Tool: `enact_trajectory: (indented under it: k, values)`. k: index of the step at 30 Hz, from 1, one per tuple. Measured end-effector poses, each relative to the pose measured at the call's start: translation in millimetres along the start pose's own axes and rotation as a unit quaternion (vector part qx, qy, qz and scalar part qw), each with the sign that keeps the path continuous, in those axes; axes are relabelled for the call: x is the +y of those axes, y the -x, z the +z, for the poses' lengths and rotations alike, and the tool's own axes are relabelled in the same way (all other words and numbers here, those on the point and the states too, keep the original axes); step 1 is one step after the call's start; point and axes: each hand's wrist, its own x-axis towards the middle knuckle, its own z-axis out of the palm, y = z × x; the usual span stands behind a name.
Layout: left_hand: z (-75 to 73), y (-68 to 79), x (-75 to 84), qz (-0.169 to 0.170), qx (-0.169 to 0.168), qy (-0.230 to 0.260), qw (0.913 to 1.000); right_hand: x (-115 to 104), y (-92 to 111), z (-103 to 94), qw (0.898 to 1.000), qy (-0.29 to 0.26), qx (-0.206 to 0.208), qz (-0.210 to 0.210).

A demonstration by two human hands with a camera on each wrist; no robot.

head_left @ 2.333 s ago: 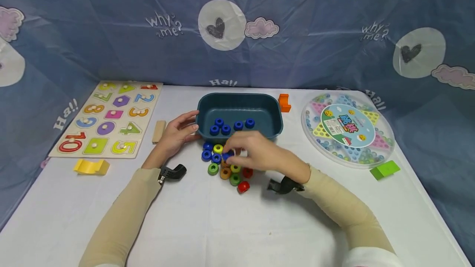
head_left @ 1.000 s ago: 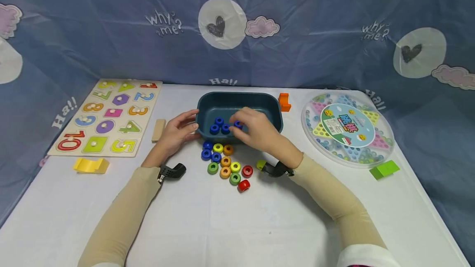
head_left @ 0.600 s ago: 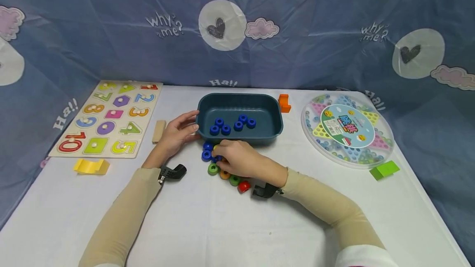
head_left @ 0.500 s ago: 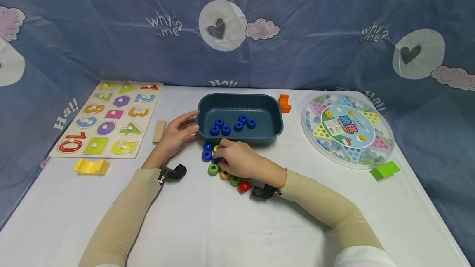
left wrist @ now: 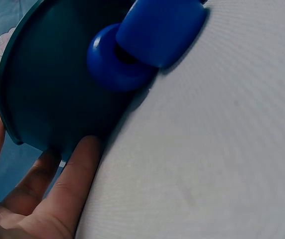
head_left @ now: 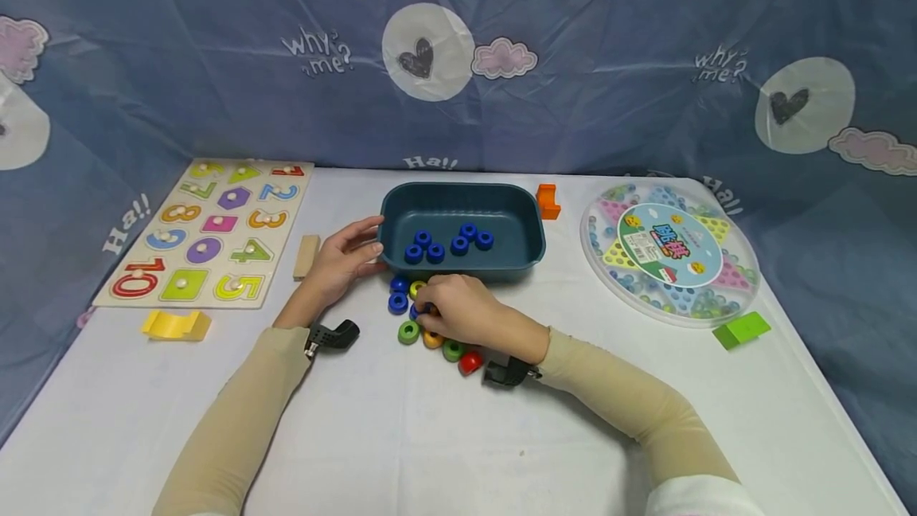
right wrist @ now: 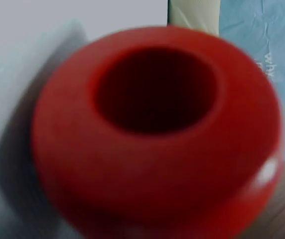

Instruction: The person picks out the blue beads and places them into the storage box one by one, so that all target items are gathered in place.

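Note:
My left hand [head_left: 342,263] rests against the left end of the dark teal bin [head_left: 466,271], its fingers spread on the outer wall in the left wrist view. Several blue beads [head_left: 459,245] lie inside the bin. In front of it is a loose group of beads, among them a blue bead [head_left: 397,303], a green bead [head_left: 408,332], an orange bead [head_left: 433,339] and a red bead [head_left: 470,362]. Over this group, my right hand [head_left: 462,309] pinches a blue bead [head_left: 414,312], partly hidden by the fingers. A red bead [right wrist: 157,169] fills most of the right wrist view.
A wooden number puzzle [head_left: 215,233] lies at left, near a yellow block [head_left: 176,326] and a plain wooden block [head_left: 306,257]. An orange block [head_left: 548,202] stands beside the bin. At right are a round marble game [head_left: 671,253] and a green block [head_left: 741,330].
My right hand was in the bin a second ago and has come back to the bead group, leaving more blue beads inside. The left hand has stayed at the bin.

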Motion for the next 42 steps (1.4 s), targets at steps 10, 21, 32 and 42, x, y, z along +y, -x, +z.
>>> enact_trajectory:
  k: [10,21,32,42]
  values:
    - [-1.0,-1.2,0.0,-0.004,-0.001,-0.003,1.0000,28.5,-7.5,-60.5,0.984,-0.090,0.149,-0.028]
    - [-3.7,1.5,-3.7,0.000,0.002,-0.009,1.0000,114.3,-30.9,-56.7,0.973,0.011,-0.003,0.231]
    - [-0.9,-0.5,-1.9,0.002,-0.003,0.006,1.0000,118.9,-29.8,-48.0,0.979,-0.048,-0.018,0.200]
    - [-2.6,-0.7,-0.5,0.001,-0.004,0.001,1.0000,50.3,-32.5,-56.9,0.989,-0.005,0.134,0.066]
